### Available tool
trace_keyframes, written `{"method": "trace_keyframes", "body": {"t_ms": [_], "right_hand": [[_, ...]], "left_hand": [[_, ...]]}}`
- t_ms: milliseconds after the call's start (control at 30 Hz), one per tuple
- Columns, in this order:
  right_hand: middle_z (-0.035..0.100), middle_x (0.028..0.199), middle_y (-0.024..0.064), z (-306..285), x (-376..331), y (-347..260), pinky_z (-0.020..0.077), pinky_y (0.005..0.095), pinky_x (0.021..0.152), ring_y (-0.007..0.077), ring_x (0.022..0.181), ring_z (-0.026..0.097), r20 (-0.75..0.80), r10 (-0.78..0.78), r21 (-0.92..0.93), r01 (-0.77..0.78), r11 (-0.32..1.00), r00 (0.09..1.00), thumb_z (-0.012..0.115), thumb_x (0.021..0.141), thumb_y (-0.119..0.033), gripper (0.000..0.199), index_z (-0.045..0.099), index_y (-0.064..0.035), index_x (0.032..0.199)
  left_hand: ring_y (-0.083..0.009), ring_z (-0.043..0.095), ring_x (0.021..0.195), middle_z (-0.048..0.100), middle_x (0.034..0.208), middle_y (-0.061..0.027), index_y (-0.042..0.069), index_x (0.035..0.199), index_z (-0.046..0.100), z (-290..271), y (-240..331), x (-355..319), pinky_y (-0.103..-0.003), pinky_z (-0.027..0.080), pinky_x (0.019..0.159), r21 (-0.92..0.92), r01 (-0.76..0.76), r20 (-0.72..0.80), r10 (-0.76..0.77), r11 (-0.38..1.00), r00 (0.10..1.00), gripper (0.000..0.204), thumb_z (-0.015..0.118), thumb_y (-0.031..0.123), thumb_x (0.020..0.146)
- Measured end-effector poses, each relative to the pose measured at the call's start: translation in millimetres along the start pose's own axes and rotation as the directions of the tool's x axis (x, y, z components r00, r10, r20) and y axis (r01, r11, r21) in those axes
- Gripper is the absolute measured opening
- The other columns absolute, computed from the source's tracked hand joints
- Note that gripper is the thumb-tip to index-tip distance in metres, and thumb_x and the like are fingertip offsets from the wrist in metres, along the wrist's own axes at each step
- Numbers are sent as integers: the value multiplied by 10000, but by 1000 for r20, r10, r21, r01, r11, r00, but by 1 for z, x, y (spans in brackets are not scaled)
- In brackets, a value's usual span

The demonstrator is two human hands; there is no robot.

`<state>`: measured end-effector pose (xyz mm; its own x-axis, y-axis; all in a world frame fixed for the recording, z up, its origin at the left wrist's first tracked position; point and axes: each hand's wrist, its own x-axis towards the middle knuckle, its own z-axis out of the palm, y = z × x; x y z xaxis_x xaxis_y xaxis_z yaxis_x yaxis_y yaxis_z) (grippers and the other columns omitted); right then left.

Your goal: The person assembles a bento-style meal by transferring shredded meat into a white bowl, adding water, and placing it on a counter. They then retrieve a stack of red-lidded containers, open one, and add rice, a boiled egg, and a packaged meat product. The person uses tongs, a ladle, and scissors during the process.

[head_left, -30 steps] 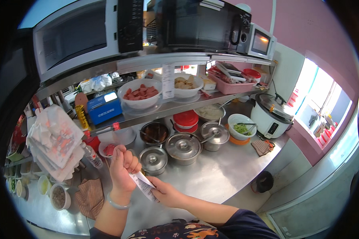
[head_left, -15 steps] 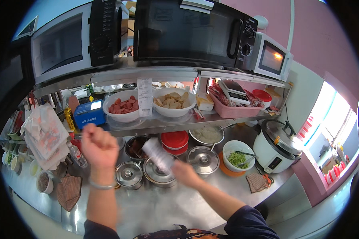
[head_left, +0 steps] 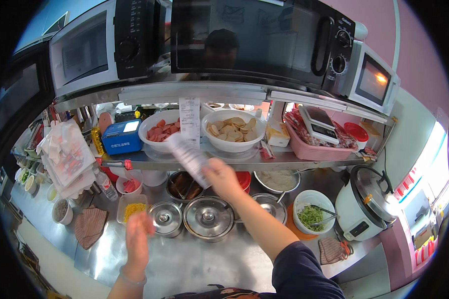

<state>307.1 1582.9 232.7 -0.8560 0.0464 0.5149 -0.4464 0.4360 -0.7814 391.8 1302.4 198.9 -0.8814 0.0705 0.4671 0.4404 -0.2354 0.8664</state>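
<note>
1. The right hand (head_left: pixel 223 178) was raised at the centre of the frame, its fingers closed on a pale slip of paper (head_left: pixel 188 155) that was blurred and slanted up toward the shelf (head_left: pixel 244 162).
2. The slip's upper end lay in front of the shelf edge, just below the gap between the bowl of pink sliced meat (head_left: pixel 157 131) and the bowl of round crackers (head_left: pixel 233 130).
3. A printed receipt (head_left: pixel 189 115) hung from the rail above, just over the held slip and between those two bowls.
4. The left hand (head_left: pixel 137 239) hovered low and left of centre over the steel tabletop (head_left: pixel 184 264), holding nothing; it was too blurred for me to tell how far the fingers were spread.
5. Near that hand stood a small lidded pot (head_left: pixel 166 218), with a larger lidded pot (head_left: pixel 208 220) beside it to the right.
6. A square tub of yellow shreds (head_left: pixel 131 208) sat just above the left hand, and a brown cloth (head_left: pixel 90 225) lay further left.
7. At the right of the frame stood a white rice cooker (head_left: pixel 365 203), with a white bowl of chopped greens (head_left: pixel 313 217) just left of it.
</note>
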Motion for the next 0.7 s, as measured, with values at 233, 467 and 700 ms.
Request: {"method": "trace_keyframes", "body": {"t_ms": [233,467,700], "right_hand": [[598,993,130,25,4,-35,474,371,836,292,922,588,111,-424,-27,429,903,899,712,768,-174,283,619,-43,1001],[579,1172,189,8,126,22,463,370,927,236,1058,579,-182,-16,224,57,973,983,752,758,-228,757,362,32,1353],[644,1056,100,19,105,4,473,350,874,209,958,610,107,190,518,-217,828,976,545,831,-40,295,561,6,1121]], "left_hand": [[-255,578,1017,588,1078,-152,0,1211,461,19,-8,44,-433,461,920,-406,128,-5,-142,905,990,364,530,248,953],[-272,627,818,598,922,-154,-34,1164,467,-23,-14,-22,-453,538,773,-308,361,60,-361,880,931,329,527,191,931],[-244,615,780,598,866,-118,16,1178,461,-14,-28,-45,-401,532,705,-323,405,193,-359,855,913,308,526,182,928]]}}
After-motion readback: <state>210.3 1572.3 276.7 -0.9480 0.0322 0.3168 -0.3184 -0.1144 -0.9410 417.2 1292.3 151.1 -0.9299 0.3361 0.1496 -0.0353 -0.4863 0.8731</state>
